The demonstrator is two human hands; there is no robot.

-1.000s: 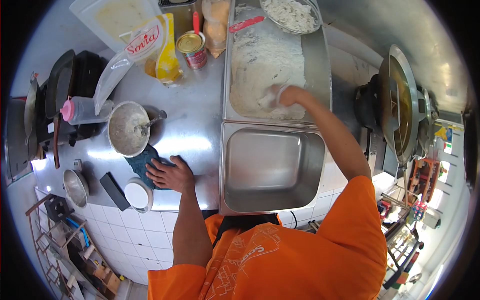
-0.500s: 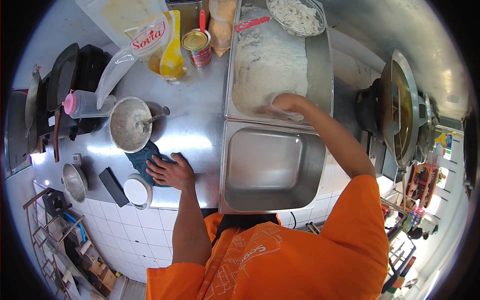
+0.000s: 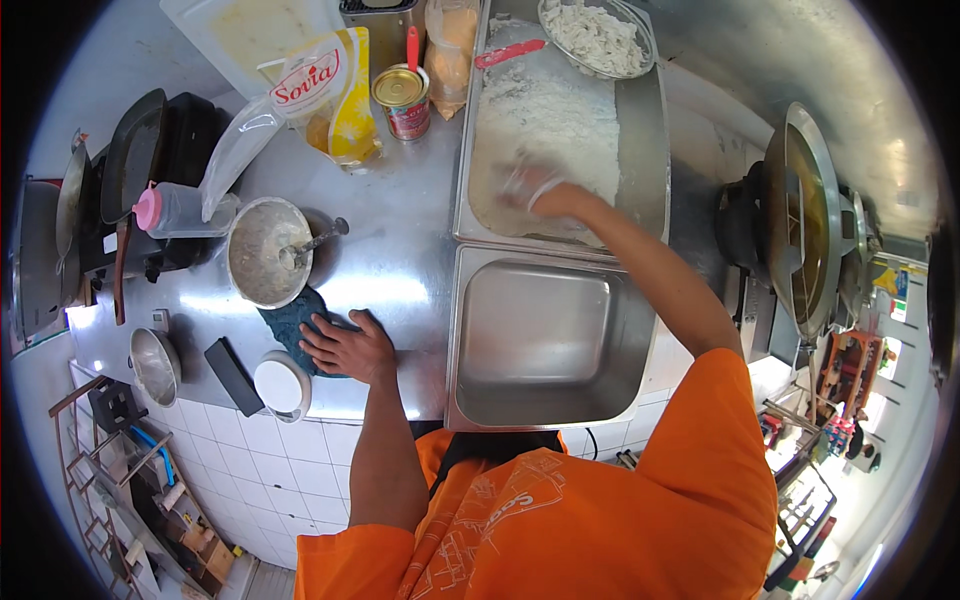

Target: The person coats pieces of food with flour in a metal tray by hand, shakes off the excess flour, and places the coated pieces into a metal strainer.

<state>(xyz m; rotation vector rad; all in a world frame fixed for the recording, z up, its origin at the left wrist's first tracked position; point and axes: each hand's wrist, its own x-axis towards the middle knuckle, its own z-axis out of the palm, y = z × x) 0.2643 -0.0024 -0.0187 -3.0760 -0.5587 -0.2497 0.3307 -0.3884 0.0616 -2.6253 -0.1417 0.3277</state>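
Note:
My left hand (image 3: 352,346) lies flat with its fingers spread on a dark green cloth (image 3: 285,322) on the steel counter. Above the cloth stands a metal bowl (image 3: 243,262), coated inside with a pale batter-like residue, with a dark-handled utensil (image 3: 325,234) in it. Over the near left part of a deep steel tray (image 3: 645,150) is my right hand (image 3: 540,188), its fingers smeared by motion. Something whitish or see-through shows around that hand; whether it is a glove or a held thing I cannot tell. White flour (image 3: 560,115) covers the tray's bottom.
A second steel tray (image 3: 535,330) stands nearer me, bare inside. A bowl of pale strips (image 3: 595,38) and a red-handled tool (image 3: 510,53) are at the flour tray's far end. A can (image 3: 405,105), a pouch (image 3: 350,95) and a pink-capped bottle (image 3: 190,210) stand left; a wok (image 3: 800,215) is right.
My right hand has moved left and a little farther away over the flour, which is now spread differently beneath it. My left hand stays on the cloth. The whole view has shifted slightly.

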